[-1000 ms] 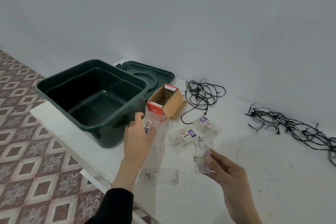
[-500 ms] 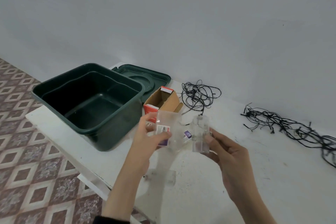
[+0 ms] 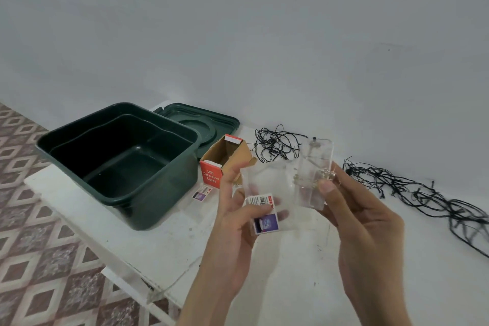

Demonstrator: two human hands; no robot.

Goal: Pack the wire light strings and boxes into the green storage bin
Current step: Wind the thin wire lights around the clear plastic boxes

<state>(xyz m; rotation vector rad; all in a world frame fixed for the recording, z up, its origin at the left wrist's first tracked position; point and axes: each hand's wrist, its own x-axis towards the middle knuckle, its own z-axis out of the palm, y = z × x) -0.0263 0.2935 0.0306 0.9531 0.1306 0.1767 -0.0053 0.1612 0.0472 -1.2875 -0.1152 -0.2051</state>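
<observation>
Left hand pinches labelled packet, right hand grips clear case, carton beside green bin.

- The left hand is bare, with long, slim fingers that taper toward rounded tips.
- Below those fingers, the left wrist narrows into a slender forearm, uncovered down to the picture's lower edge.
- The right hand is bare as well, broad across the palm and slim in the fingers.
- At the tip of the right thumb, the thumbnail is short, rounded and plain.
- Behind the right fingers, the right forearm is uncovered too.
</observation>
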